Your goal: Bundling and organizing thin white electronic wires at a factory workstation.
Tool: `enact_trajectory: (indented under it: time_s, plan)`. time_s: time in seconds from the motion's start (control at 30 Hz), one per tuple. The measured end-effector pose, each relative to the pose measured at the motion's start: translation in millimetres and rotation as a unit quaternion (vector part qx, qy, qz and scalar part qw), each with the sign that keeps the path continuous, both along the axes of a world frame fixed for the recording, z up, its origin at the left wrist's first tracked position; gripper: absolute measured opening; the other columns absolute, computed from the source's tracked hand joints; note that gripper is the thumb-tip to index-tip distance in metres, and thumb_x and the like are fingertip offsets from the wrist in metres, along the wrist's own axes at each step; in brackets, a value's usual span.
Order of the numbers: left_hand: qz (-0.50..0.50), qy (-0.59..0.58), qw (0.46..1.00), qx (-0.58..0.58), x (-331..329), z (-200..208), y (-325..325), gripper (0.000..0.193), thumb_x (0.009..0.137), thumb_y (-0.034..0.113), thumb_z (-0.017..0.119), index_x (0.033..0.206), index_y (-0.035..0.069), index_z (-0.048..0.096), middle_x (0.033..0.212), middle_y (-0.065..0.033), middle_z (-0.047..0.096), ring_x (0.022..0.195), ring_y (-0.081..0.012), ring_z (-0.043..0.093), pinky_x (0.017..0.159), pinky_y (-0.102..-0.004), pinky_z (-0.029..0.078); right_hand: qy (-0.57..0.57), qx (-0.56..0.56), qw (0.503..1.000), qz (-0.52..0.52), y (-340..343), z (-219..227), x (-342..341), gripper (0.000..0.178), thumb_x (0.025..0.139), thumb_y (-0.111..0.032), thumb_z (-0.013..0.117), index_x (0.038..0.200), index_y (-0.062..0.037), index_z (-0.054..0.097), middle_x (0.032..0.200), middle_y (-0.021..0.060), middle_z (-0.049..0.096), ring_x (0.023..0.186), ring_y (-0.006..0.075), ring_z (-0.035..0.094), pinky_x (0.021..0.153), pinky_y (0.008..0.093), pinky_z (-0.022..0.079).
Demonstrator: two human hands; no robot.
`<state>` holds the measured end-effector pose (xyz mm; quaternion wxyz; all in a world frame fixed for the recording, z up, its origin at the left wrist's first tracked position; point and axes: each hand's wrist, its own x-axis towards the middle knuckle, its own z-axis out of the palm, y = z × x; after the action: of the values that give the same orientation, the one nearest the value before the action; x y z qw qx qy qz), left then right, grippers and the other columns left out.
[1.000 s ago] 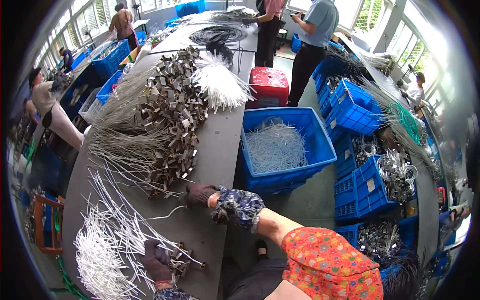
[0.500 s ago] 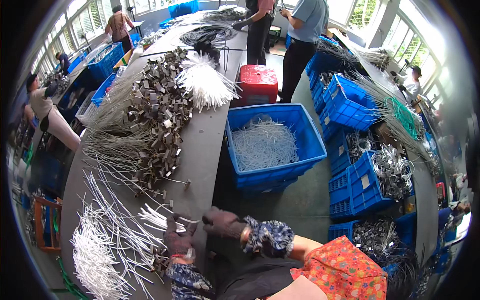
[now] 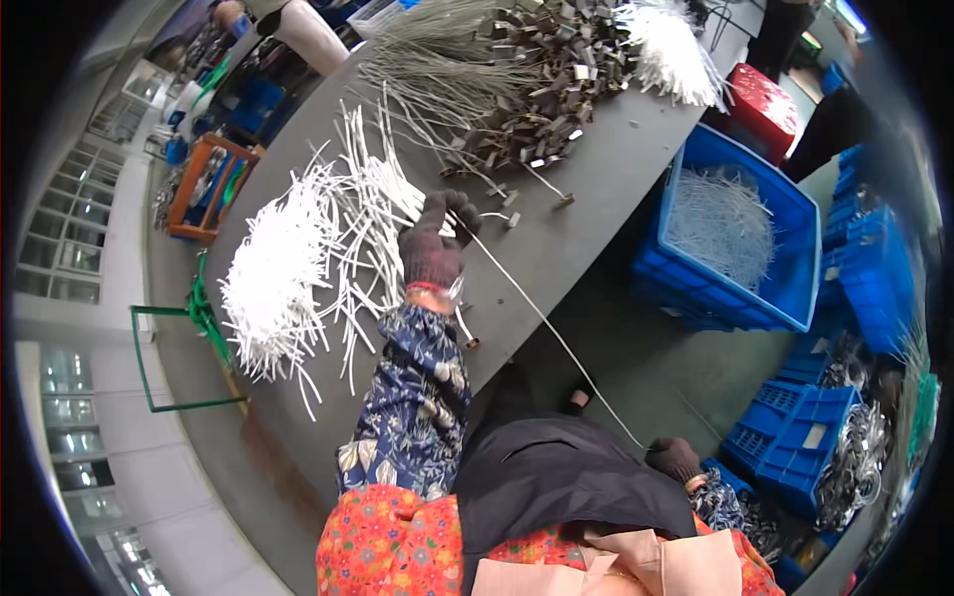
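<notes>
The left hand (image 3: pixel 433 243), in a dark knitted glove, lies over the grey surface (image 3: pixel 616 159) just above the centre of the frame. Its fingers are curled around a bunch of white tubes (image 3: pixel 395 187), which sticks out toward the upper left. A thin pale wire (image 3: pixel 552 331) runs from beside those fingers down to the lower right of the frame. There the right hand (image 3: pixel 676 459), gloved alike, is closed on its far end, off the surface and near the person's black apron (image 3: pixel 566 482). How the wire passes at the left hand's fingers is too small to tell.

Left of the left hand, a large pile of loose white tubing (image 3: pixel 278 278) spreads over the surface. A heap of small metal blocks (image 3: pixel 552 84) lies at the upper centre, with grey wires (image 3: pixel 437 70) fanning out to its left. One wired block (image 3: pixel 563 202) lies apart, between the heap and the surface's edge. Right of the surface, a blue crate (image 3: pixel 795 268) holds thin translucent strips (image 3: pixel 717 223), and a red stool (image 3: pixel 763 109) stands behind it in the upper right.
</notes>
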<state>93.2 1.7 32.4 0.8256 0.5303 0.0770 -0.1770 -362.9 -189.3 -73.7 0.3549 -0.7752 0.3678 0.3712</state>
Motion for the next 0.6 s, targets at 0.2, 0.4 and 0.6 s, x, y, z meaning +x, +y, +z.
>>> enact_trajectory:
  time_s: [0.2, 0.4, 0.6]
  plan:
    - [0.1, -0.025, 0.992, -0.069, 25, 35, 29, 0.023, 0.094, 0.027, 0.062, 0.098, 0.004, 0.061, 0.085, -0.0098, 0.067, 0.07, -0.0215, 0.065, 0.067, -0.0378, 0.059, -0.007, 0.006, 0.999, -0.052, 14, 6, 28, 0.031, 0.073, -0.029, 0.066, 0.099, -0.0133, 0.072, 0.094, 0.0128, 0.07, 0.087, 0.0307, 0.067, 0.078, 0.0375, 0.051]
    - [0.103, -0.052, 0.992, -0.048, 40, 48, 37, 0.023, 0.095, 0.027, 0.06, 0.101, 0.005, 0.061, 0.087, -0.0106, 0.067, 0.069, -0.0212, 0.065, 0.063, -0.0356, 0.057, -0.007, 0.011, 0.996, -0.083, 11, 11, 25, 0.03, 0.073, -0.027, 0.066, 0.099, -0.0119, 0.071, 0.093, 0.013, 0.07, 0.09, 0.0313, 0.067, 0.08, 0.0382, 0.051]
    - [-0.159, -0.297, 0.916, 0.217, 0, -5, 41, 0.017, 0.092, 0.018, 0.062, 0.1, 0.003, 0.065, 0.087, -0.012, 0.069, 0.074, -0.022, 0.066, 0.068, -0.0316, 0.057, -0.057, 0.059, 0.988, -0.132, 20, 30, 54, 0.032, 0.073, -0.026, 0.069, 0.098, -0.0066, 0.071, 0.087, 0.0117, 0.071, 0.084, 0.0237, 0.067, 0.077, 0.0339, 0.05]
